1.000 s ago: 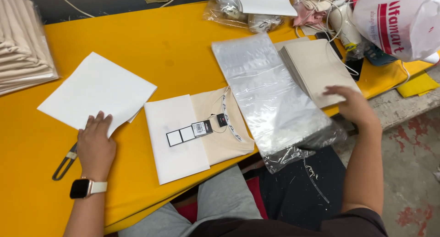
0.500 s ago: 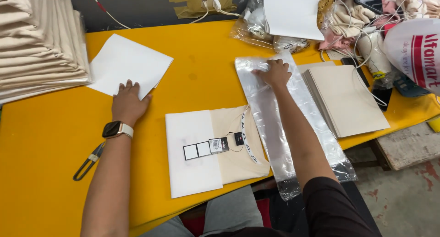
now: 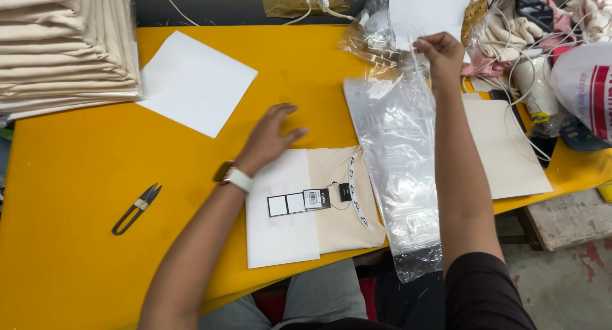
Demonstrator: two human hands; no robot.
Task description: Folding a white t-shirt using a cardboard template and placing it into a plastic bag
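My right hand (image 3: 440,54) pinches the far end of a long clear plastic bag (image 3: 400,170) and lifts it off the yellow table (image 3: 89,177); the bag's near end hangs over the front edge. My left hand (image 3: 271,137), with a watch on the wrist, hovers open just above the table beside a folded cream garment (image 3: 341,210). A white sheet (image 3: 280,231) lies over the garment's left half. Hang tags (image 3: 303,201) on a cord rest across sheet and garment.
A white paper sheet (image 3: 194,82) lies at the back left, by a tall stack of folded cream cloth (image 3: 60,43). Black thread snips (image 3: 136,209) lie at the left. A flat cream piece (image 3: 503,148) lies at the right. Bags, cables and clothes (image 3: 542,36) crowd the back right.
My left hand left the white paper sheet and came toward the folded garment. My right hand gripped the plastic bag's far end and raised it.
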